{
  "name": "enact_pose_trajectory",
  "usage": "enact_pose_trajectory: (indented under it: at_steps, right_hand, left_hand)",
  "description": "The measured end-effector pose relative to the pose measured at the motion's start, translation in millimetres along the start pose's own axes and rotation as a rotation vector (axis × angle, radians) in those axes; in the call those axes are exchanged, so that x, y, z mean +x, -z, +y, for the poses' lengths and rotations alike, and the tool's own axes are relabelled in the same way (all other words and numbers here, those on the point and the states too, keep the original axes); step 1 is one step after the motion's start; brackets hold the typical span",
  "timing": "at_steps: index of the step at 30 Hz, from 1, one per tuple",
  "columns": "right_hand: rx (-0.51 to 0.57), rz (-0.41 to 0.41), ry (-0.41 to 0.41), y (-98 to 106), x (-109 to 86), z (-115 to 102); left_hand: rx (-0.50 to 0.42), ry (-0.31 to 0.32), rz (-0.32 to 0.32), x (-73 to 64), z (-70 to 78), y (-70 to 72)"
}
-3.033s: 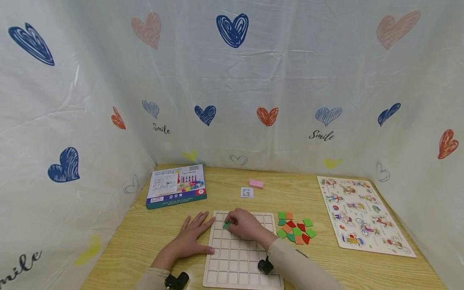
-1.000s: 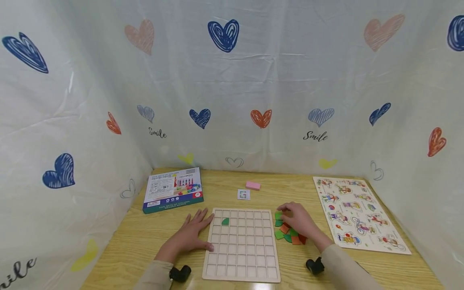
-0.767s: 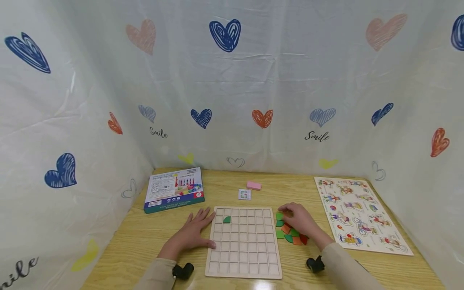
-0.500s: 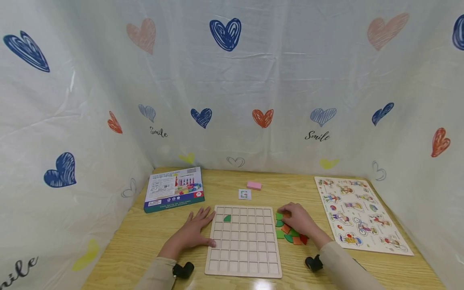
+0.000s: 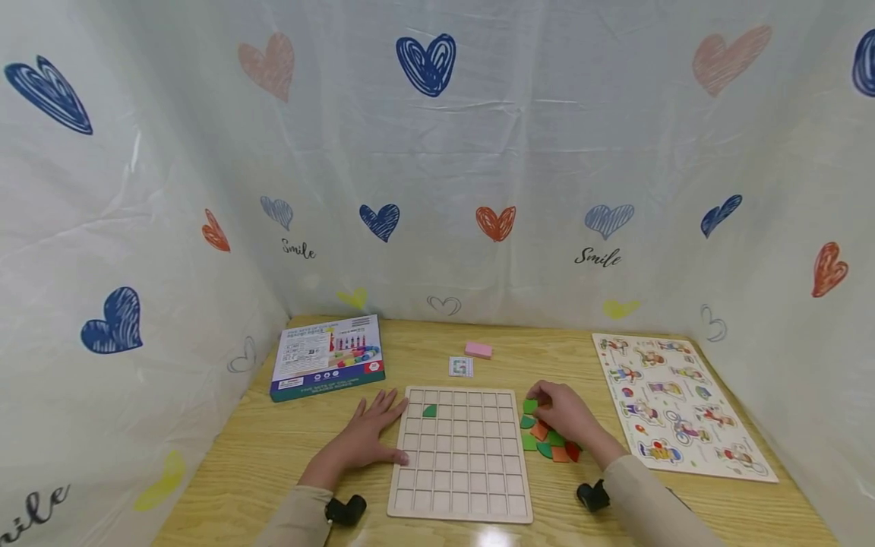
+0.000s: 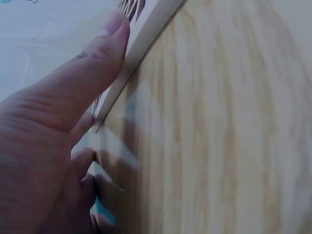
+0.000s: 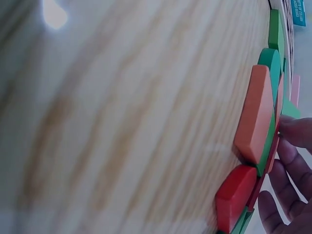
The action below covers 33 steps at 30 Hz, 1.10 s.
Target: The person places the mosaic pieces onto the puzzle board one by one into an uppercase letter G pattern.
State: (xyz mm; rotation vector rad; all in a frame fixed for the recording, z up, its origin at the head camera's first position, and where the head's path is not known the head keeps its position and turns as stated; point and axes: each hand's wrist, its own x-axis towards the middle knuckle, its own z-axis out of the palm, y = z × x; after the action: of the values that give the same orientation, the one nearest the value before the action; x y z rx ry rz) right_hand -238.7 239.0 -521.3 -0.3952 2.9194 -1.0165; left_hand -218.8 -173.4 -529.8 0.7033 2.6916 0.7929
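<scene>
My right hand [image 5: 563, 414] is over a small pile of colored wooden tiles, pinching a light green square tile [image 5: 530, 406] at the pile's far left corner. In the right wrist view the thumb [image 7: 297, 132] and index finger meet at a green tile edge behind an orange tile [image 7: 254, 114] and a red one [image 7: 234, 200]. My left hand [image 5: 358, 437] lies spread along the left edge of a wooden grid board [image 5: 458, 471], its thumb [image 6: 92, 68] on the rim. One dark green quarter-round tile [image 5: 430, 411] sits in a cell near the board's upper left.
A boxed set [image 5: 328, 357] lies at the back left. Behind the board are a small pattern card [image 5: 461, 367] and a pink block [image 5: 478, 349]. A picture puzzle board [image 5: 683, 406] lies to the right. A heart-print curtain [image 5: 437, 167] surrounds the table.
My right hand has left the green quarter-round tile in a board cell and moved right to the pile. The light green square has since tilted slightly in its fingers. My left hand stays put.
</scene>
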Motion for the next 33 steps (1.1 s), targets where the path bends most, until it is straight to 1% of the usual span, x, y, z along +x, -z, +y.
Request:
enact_pose_trajectory:
  at_steps: [9,14,18,25,29,33]
  right_hand:
    - [0.011,0.024,0.018,0,0.6,0]
    - [0.062,0.041,0.001,0,0.3,-5]
    - [0.108,0.050,0.007,0,0.5,-12]
    - [0.166,0.026,0.049,-7,1.3,-29]
    - [0.196,0.009,0.053,-16,5.5,-38]
    - [0.237,-0.030,0.054,-26,11.9,-47]
  left_hand:
    - [-0.006,-0.024,0.004,-1.8,-4.5,-3.6]
    - [-0.010,-0.034,0.003,-2.1,-4.2,-3.6]
    - [-0.016,-0.036,0.001,-2.6,-2.7,-2.5]
    - [-0.008,-0.036,0.006,-2.5,-2.9,-2.2]
    - [-0.005,-0.036,0.005,-2.4,-3.8,-2.9]
    - [-0.011,-0.037,0.005,-2.6,-4.0,-2.9]
